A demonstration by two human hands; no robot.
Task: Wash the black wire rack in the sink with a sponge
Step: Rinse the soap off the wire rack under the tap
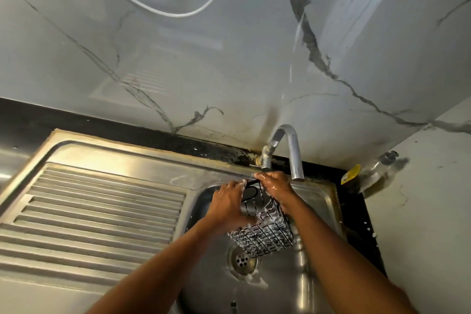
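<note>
The black wire rack [265, 234], a small basket coated in white foam, hangs tilted over the steel sink [313, 275], just above the drain [242, 260]. My left hand [226, 204] grips the rack's left side, with soapy fingers reaching up to its black hook. My right hand [275, 185] curls over the rack's top right edge, right under the tap [293, 150]. Both hands are wet. No sponge shows; it may be hidden under a hand.
A ribbed steel drainboard [96, 211] lies left of the basin. A clear soap bottle [377, 171] and a yellow item [351, 173] sit in the back right corner on the black counter. The marbled wall stands close behind. Foam flecks dot the basin floor.
</note>
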